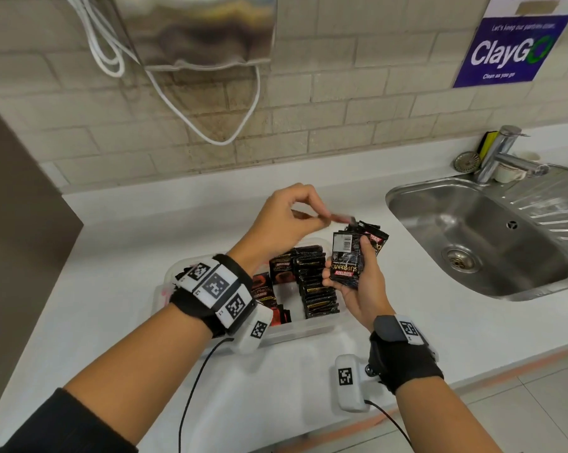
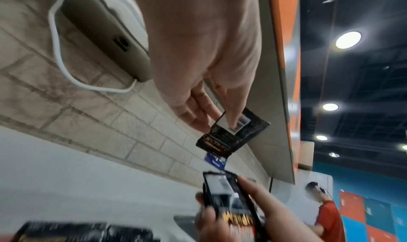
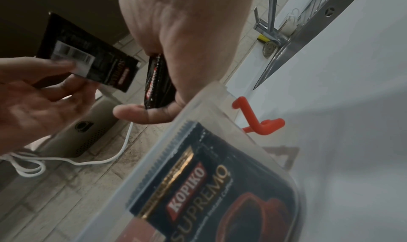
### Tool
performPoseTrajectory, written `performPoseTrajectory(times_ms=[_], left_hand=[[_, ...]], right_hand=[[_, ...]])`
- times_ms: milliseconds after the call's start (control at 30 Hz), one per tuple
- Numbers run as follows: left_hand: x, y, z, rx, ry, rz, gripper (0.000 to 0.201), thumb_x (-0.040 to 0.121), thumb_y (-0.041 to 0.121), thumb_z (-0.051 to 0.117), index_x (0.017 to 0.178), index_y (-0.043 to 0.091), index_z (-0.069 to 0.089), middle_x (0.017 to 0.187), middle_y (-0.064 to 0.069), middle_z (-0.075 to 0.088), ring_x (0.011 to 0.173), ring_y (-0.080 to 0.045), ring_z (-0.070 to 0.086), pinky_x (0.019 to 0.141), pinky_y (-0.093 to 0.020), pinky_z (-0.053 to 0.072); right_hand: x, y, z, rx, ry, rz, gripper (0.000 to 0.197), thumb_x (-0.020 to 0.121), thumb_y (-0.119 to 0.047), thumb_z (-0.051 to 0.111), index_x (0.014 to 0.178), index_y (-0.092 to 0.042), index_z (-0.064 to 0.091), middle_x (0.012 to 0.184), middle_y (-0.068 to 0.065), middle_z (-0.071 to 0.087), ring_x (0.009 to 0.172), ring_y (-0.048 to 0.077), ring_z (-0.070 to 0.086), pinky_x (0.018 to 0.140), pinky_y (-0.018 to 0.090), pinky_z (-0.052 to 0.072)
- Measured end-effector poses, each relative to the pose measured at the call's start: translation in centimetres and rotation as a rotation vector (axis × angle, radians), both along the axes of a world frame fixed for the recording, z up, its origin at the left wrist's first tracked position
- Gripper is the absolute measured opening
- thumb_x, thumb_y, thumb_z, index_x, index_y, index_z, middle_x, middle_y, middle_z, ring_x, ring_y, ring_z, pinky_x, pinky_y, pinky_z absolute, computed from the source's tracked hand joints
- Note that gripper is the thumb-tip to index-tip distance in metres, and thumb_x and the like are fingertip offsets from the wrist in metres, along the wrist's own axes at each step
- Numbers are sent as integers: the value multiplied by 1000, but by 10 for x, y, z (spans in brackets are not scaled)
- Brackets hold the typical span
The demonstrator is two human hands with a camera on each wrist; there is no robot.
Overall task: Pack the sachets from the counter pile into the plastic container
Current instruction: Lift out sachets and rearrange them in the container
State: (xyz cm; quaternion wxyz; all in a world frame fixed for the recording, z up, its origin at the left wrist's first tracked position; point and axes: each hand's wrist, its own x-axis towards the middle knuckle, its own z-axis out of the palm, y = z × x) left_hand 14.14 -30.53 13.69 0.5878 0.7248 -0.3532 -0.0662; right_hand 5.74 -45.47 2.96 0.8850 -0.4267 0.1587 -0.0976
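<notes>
Pinching a single sachet [image 2: 233,132] between thumb and fingertips, our left hand [image 1: 286,220] lifts it off the top of the bunch, so that grip is clamped on just that one packet, held up above the container. Our right hand [image 1: 358,282] has its fingers and thumb wrapped around a small stack of sachets [image 1: 351,256], fanned a bit at the top, which looks like the whole point: easier to peel them off one at a time that way.

Right below both hands sits the plastic container [image 1: 295,331] on the white surface [image 1: 119,256]. It's already got a neat row of sachets standing on edge [image 1: 315,286] plus a few lying flat on the left side, so we'd guess we're well into the job and the loose one is headed for that row.

Off to the right there's a steel sink [image 1: 491,243] with a tap [image 1: 501,152]. We can't spot any leftover pile on the surface from here.
</notes>
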Motion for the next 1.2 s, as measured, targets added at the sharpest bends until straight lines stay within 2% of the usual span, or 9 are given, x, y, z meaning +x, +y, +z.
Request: performPoseTrajectory(times_ms=[167, 267, 333, 467, 600, 700, 800, 967, 1200], left_hand=[[-17, -5, -35, 351, -128, -163, 13, 79, 6, 81, 79, 13, 69, 118, 2, 53, 117, -8, 54, 107, -29, 48], [-20, -9, -36, 474, -207, -216, 19, 78, 33, 83, 92, 26, 71, 118, 10, 48, 115, -5, 50, 101, -24, 45], [-19, -15, -32, 452, -249, -186, 23, 84, 42, 78, 101, 29, 69, 112, 9, 53, 112, -9, 51, 97, -29, 45], [-12, -26, -32, 361, -182, -39, 27, 89, 11, 72, 113, 19, 62, 107, -1, 55, 101, -15, 58, 87, -35, 55], [-3, -26, -35, 389, -5, -5, 52, 83, 15, 80, 128, 20, 55, 118, 0, 54, 106, -13, 59, 86, -21, 50], [5, -22, -33, 384, 99, -52, 37, 82, 12, 81, 115, 18, 66, 104, 3, 68, 92, -11, 65, 83, -26, 54], [13, -12, -30, 335, 232, -43, 27, 82, 4, 80, 101, 17, 68, 95, -1, 67, 69, -6, 64, 64, -24, 57], [36, 25, -23, 273, 410, -22, 20, 82, -1, 78, 95, 12, 69, 87, -4, 73, 74, -13, 70, 65, -25, 58], [58, 56, -27, 645, 222, 109, 22, 78, 3, 83, 87, 15, 66, 82, -3, 69, 63, -12, 63, 52, -23, 49]], right_hand=[[0, 3, -1, 20, -7, -44, 47, 95, -54, 50, 106, -15, 73, 94, 14, 72, 75, 23, 69, 56, 32, 57], [-1, 2, 0, 83, -3, -72, 46, 92, -53, 56, 111, -13, 70, 93, 10, 72, 79, 20, 70, 65, 33, 59], [-1, 2, 1, 40, -11, -72, 47, 91, -54, 56, 108, -13, 71, 86, 11, 70, 72, 21, 68, 58, 32, 57], [-4, 4, 2, -67, -37, -49, 50, 95, -53, 54, 105, -7, 70, 85, 21, 64, 60, 28, 59, 53, 34, 52], [-6, 5, 2, -88, -38, -61, 51, 90, -51, 63, 103, -2, 68, 77, 22, 61, 58, 29, 58, 51, 34, 51], [-5, 6, 3, -116, -31, -69, 56, 89, -53, 62, 104, 1, 68, 77, 23, 62, 56, 29, 59, 48, 34, 52], [-5, 7, 5, -122, -25, -79, 65, 91, -54, 57, 116, 6, 62, 84, 22, 65, 57, 28, 60, 48, 32, 53], [-4, 6, 3, -68, -36, -87, 66, 89, -54, 56, 117, 5, 59, 82, 23, 63, 57, 27, 62, 48, 31, 55], [-3, 6, 4, -84, -39, -74, 54, 86, -54, 58, 105, -4, 63, 75, 17, 63, 57, 26, 61, 50, 33, 55]])
